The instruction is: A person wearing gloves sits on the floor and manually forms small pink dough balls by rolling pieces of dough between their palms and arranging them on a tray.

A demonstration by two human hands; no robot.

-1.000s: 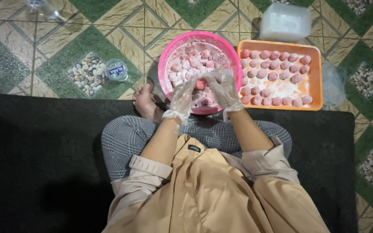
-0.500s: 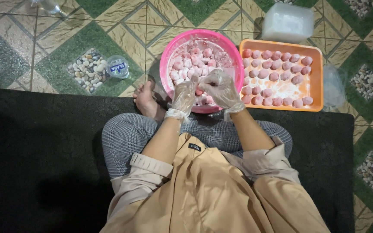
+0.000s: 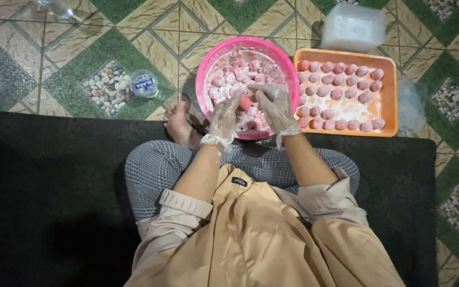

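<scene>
Gloved left hand (image 3: 225, 118) & right hand (image 3: 276, 106) over pink bowl (image 3: 207, 69), fingers curled round one pink ball (image 3: 245, 102) btwn them

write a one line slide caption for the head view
Gloved left hand and right hand hold a pink ball over a pink bowl, beside an orange tray.

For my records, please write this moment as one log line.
left hand: gloved, on pink ball | right hand: gloved, on same ball | over pink bowl | orange tray: ball rows
</scene>
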